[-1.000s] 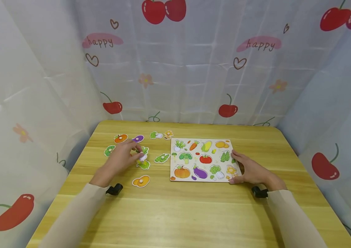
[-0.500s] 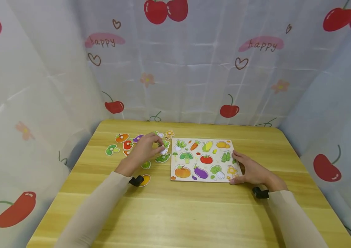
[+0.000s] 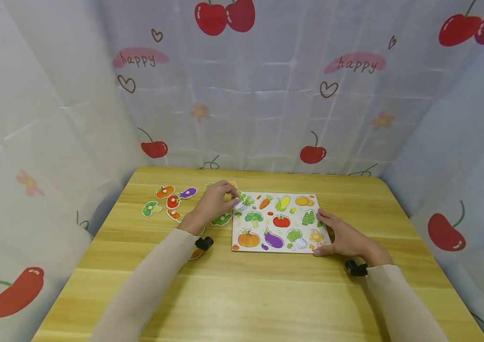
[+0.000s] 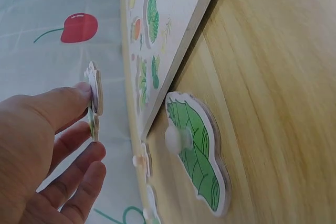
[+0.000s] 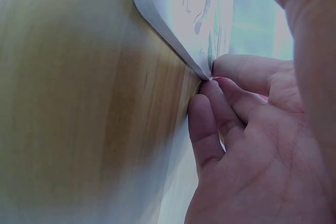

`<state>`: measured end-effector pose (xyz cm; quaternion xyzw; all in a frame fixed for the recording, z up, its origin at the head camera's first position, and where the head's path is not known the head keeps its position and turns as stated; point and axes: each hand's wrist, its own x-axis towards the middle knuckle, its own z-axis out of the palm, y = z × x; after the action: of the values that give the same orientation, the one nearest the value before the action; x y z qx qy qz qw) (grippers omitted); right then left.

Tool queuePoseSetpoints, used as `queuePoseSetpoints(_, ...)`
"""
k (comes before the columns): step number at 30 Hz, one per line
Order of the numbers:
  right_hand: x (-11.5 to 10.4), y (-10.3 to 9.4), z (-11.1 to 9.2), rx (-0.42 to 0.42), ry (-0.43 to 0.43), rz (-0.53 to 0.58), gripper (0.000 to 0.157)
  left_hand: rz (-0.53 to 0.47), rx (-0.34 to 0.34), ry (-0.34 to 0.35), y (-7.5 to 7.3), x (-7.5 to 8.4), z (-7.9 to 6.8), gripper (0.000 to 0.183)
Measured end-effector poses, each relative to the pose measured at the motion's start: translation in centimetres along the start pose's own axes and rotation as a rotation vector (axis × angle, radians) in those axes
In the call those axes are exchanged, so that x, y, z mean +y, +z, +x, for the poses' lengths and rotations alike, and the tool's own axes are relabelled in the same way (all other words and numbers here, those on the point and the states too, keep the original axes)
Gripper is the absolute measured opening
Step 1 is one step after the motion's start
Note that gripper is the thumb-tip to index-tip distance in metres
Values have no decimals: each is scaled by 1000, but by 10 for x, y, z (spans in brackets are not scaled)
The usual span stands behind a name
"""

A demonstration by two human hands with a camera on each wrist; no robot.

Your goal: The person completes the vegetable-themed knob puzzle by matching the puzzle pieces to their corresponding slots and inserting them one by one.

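My left hand (image 3: 215, 202) pinches a white-and-green turnip puzzle piece (image 4: 95, 95) between thumb and finger. It holds the piece over the upper left corner of the wooden vegetable puzzle board (image 3: 265, 243), by the printed turnip. In the left wrist view the piece is seen edge-on, raised off the board. My right hand (image 3: 346, 236) grips the board's right side, thumb at the near corner and fingers along the edge. A green knobbed piece (image 4: 194, 148) lies on the table beside the board, below my left hand.
Left of the board lie a pumpkin piece (image 3: 165, 192), a tomato piece (image 3: 173, 201), an eggplant piece (image 3: 188, 193), a broccoli piece (image 3: 151, 209) and a carrot piece (image 3: 174, 215). Others are partly hidden by the left arm. A printed curtain (image 3: 246, 118) surrounds the wooden table (image 3: 263, 294).
My left hand has carried the turnip piece rightward from the loose pieces to the board's upper left corner. The right hand keeps its grip on the board's edge.
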<state>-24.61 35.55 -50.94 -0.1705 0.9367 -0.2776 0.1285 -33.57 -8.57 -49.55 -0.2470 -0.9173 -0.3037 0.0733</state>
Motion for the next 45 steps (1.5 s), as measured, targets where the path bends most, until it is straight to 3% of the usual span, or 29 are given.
queuePoseSetpoints(12,-1,2,-2,19,-13,-16,133,5,-58,-77,22,1,21,6)
queuePoseSetpoints(18,0,5,-1,14,-32,-13,133,2,-89,-134,30,-2,22,7)
queuePoseSetpoints(24,1,9,-2,0,-8,10,134,-17,-110,-145,35,-2,22,5)
queuePoseSetpoints(34,1,3,0,13,-18,-19,133,-2,-113,-135,34,-1,30,6)
queuePoseSetpoints(45,-3,1,-2,15,-30,-17,132,-19,-143,-139,32,-1,30,7)
